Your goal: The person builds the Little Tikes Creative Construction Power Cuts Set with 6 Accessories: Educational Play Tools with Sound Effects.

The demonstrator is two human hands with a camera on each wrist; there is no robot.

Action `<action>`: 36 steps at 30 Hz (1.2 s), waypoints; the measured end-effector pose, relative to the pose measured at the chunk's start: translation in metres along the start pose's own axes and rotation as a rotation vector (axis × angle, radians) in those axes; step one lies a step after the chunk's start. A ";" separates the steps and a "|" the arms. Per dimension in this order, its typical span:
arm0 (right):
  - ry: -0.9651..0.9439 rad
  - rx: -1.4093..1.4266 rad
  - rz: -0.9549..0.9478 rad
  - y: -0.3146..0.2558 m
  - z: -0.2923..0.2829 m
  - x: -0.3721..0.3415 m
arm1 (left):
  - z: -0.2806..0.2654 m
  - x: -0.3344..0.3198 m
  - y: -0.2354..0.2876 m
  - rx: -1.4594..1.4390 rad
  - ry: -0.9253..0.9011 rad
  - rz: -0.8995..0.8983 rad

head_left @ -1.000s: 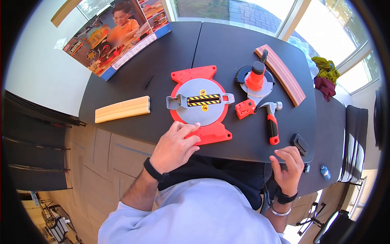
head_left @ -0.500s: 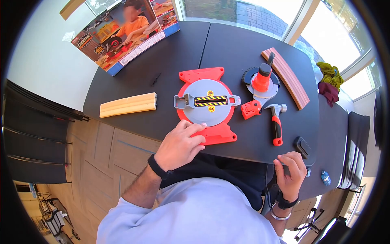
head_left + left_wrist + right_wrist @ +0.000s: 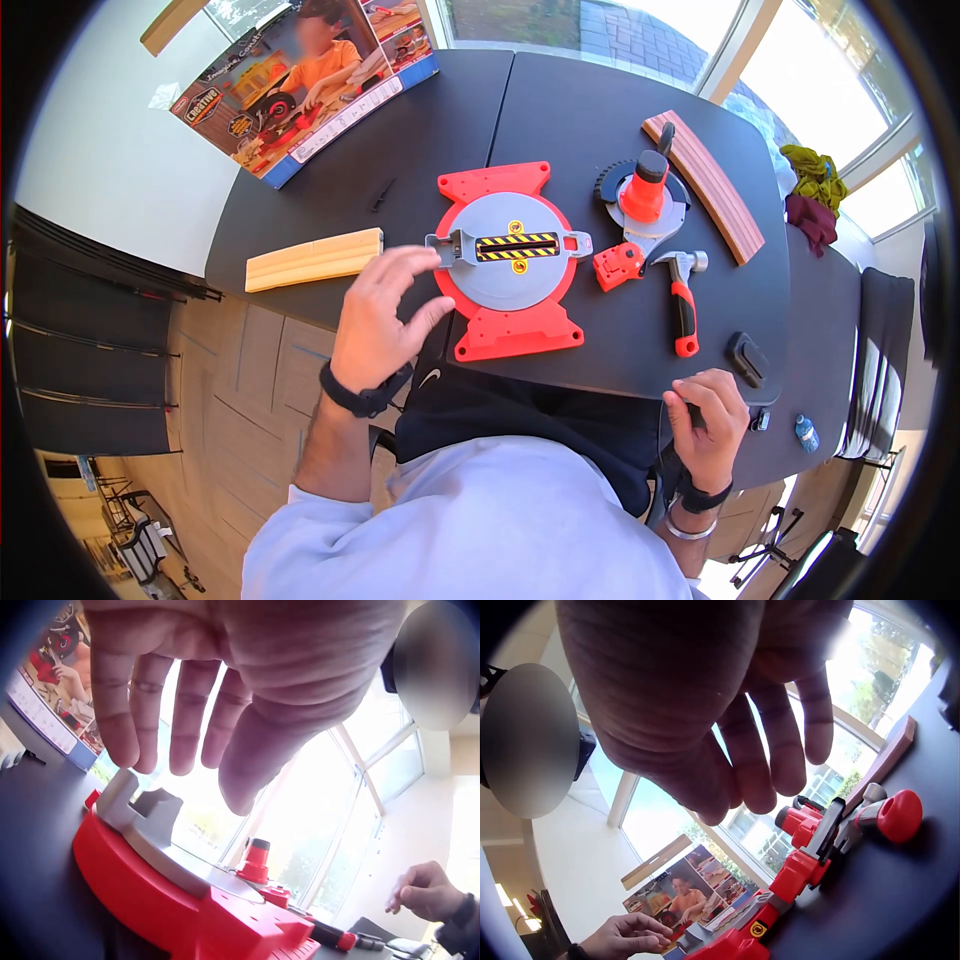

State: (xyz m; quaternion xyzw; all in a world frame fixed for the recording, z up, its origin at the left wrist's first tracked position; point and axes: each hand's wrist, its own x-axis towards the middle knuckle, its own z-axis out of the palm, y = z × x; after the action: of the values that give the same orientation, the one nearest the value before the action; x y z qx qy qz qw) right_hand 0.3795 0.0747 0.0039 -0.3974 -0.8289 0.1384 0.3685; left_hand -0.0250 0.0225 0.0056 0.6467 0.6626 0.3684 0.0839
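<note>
My left hand (image 3: 380, 315), fingers spread and thumb apart, hovers beside the left rim of a red toy saw base (image 3: 515, 335). Its fingertips overlap the grey end bracket (image 3: 440, 250) in the head view; the left wrist view has them above that bracket (image 3: 142, 806), holding nothing. The base has a round grey turntable (image 3: 500, 285) with a yellow-and-black striped slot. Loosely curled and holding nothing, my right hand (image 3: 708, 425) is off the table's front edge. Beyond it lie a toy hammer (image 3: 684, 310) and a red-and-grey toy saw (image 3: 645, 195) with a black toothed blade.
Left of the base lies a light wood-look plank (image 3: 315, 262); a reddish-brown plank (image 3: 705, 190) lies far right. A printed box (image 3: 310, 95) stands at the back left. A small black piece (image 3: 382, 193) lies before it, and a black case-like object (image 3: 747, 358) is near the right corner.
My left hand has left the front of the saw base, moving left and farther from me toward the grey bracket, its fingers and thumb spreading. The right hand has hardly moved.
</note>
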 end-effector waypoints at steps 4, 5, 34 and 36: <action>-0.122 0.038 -0.059 -0.017 0.016 0.012 | 0.004 0.016 -0.010 0.067 -0.020 -0.022; -0.169 0.074 -0.078 -0.022 0.022 0.015 | 0.006 0.018 -0.011 0.065 -0.021 -0.017; -0.501 0.062 -0.161 -0.038 0.094 0.038 | -0.025 0.104 -0.124 0.341 -0.022 -0.420; -0.494 0.083 -0.166 -0.036 0.094 0.038 | -0.017 0.116 -0.130 0.406 -0.107 -0.502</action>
State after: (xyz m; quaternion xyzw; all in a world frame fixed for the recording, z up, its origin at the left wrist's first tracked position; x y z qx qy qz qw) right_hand 0.2764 0.0867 -0.0230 -0.2666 -0.9171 0.2346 0.1811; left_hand -0.1561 0.1362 -0.0178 0.4851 0.8559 0.1621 0.0765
